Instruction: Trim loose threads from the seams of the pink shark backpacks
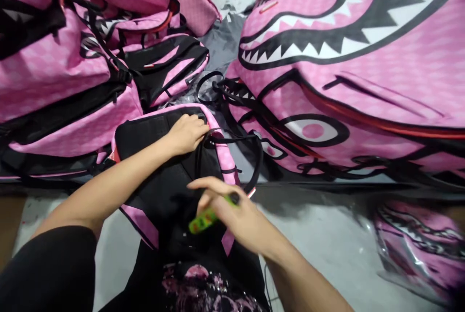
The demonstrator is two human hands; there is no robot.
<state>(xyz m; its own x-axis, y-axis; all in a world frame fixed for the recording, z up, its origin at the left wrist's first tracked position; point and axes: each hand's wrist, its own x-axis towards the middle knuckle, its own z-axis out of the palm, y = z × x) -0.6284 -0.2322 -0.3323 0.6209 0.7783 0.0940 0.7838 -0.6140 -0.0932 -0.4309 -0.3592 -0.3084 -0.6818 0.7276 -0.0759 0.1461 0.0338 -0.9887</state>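
Note:
A pink-and-black backpack [148, 142] lies in front of me with its black side up, reaching from the table edge down to my lap. My left hand [189, 133] is closed at its upper right part, fingers curled by the pink edge and a thin black strap [232, 139]. Just below, my right hand [227, 205] has its fingers wrapped round a bright green lighter [203, 221], with the index finger stretched out to the left. Motion blurs the lighter, and its dark end shows between the fingers. A black strap loop [259, 162] curves beside the backpack.
Pink backpacks with black trim [54, 79] are heaped at the left. A large pink backpack with a toothed mouth print [348, 50] fills the right of the table [227, 36]. A plastic-wrapped pink bag [421, 249] is on the floor at lower right.

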